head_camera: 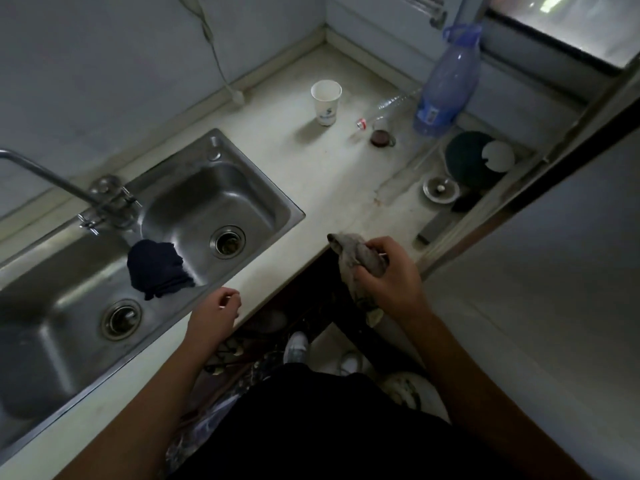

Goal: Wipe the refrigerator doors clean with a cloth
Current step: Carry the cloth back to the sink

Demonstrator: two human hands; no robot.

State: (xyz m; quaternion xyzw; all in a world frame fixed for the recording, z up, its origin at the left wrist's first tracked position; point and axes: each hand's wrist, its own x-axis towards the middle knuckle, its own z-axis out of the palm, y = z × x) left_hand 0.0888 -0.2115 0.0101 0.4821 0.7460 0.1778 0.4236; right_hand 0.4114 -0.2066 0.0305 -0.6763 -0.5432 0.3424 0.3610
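- While the right hand [388,271] is closed around a crumpled grey cloth [360,258], it hangs just past the front edge of the counter [346,188], with part of the cloth dangling below the fist.
- Empty, the left hand [216,315] hovers over the counter's front edge near the sink [194,209], its fingers loosely curled and gripping nothing.
- A dark blue rag [156,268] is draped over the divider between the two steel basins, and a tap [52,178] reaches over from the left.
- Farther back on the counter stand a white paper cup [326,102] and a tall clear blue bottle [446,88], well apart from both hands.
- A large pale flat surface [554,271] fills the right side, close beside the cloth hand; whether it is the refrigerator door cannot be told.
- Below, dark trousers and pale shoes [296,348] show on the floor.
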